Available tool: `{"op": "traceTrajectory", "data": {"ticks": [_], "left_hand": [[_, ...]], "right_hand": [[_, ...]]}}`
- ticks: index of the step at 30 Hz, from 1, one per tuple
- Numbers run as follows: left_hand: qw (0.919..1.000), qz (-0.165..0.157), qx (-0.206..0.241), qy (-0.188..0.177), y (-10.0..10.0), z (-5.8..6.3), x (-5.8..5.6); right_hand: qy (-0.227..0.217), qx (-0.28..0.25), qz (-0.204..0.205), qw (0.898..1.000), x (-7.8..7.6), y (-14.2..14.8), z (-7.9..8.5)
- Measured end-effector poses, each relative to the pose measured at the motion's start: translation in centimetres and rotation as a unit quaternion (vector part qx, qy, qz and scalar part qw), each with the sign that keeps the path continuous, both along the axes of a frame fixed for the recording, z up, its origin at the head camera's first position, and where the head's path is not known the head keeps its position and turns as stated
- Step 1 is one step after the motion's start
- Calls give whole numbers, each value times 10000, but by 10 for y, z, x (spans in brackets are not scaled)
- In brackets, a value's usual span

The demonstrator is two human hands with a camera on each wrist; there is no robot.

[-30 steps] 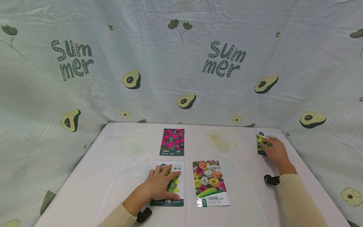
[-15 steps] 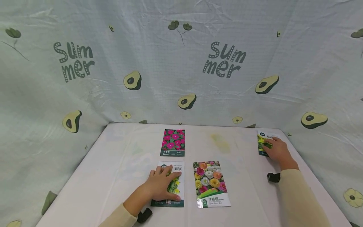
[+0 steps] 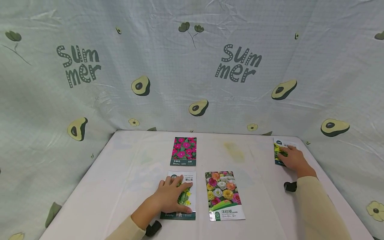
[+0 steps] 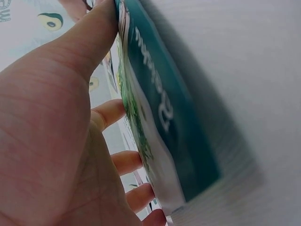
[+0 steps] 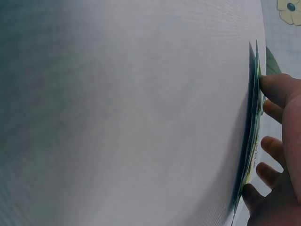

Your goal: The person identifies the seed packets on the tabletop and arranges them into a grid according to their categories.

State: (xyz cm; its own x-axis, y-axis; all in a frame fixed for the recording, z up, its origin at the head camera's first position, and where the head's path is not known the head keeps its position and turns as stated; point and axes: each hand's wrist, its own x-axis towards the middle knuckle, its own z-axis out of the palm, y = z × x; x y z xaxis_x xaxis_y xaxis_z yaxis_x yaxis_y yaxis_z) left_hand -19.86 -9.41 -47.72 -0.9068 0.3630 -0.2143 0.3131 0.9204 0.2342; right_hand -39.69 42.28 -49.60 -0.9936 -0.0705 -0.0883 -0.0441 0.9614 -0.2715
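Observation:
My left hand point(image 3: 171, 196) lies spread over a seed packet with yellow flowers point(image 3: 192, 190), fingertips and thumb on its face. The left wrist view shows the packet's dark teal lower band point(image 4: 164, 108) close beside the thumb. At the far right corner of the table, my right hand point(image 3: 292, 159) rests its fingertips on another yellow-flowered seed packet point(image 3: 277, 161) and covers much of it. From the right wrist, that packet point(image 5: 254, 122) is seen edge-on with two thin layers showing, and the spread fingers touch its upper face.
A packet with pink flowers point(image 3: 184, 150) lies behind the left hand's packet. To the right of that hand is a packet with multicoloured blooms point(image 3: 225, 196). A white cloth covers the table point(image 3: 126, 180); an avocado-print curtain point(image 3: 168, 60) encloses the back and sides.
The head view has shifted slightly, and the right forearm sits a little further right. Both hands stay on the same packets.

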Motion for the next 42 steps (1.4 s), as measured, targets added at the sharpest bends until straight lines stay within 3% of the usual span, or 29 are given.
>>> {"op": "traceTrajectory", "data": {"ticks": [13, 26, 42], "left_hand": [[10000, 28, 58, 2, 3, -1, 1], [9999, 68, 24, 69, 4, 8, 3], [9999, 133, 22, 61, 8, 5, 0]], "right_hand": [[-579, 185, -156, 9980, -3, 1, 5], [-620, 211, -267, 9975, -8, -5, 4], [-650, 140, -216, 9976, -7, -10, 9]]}}
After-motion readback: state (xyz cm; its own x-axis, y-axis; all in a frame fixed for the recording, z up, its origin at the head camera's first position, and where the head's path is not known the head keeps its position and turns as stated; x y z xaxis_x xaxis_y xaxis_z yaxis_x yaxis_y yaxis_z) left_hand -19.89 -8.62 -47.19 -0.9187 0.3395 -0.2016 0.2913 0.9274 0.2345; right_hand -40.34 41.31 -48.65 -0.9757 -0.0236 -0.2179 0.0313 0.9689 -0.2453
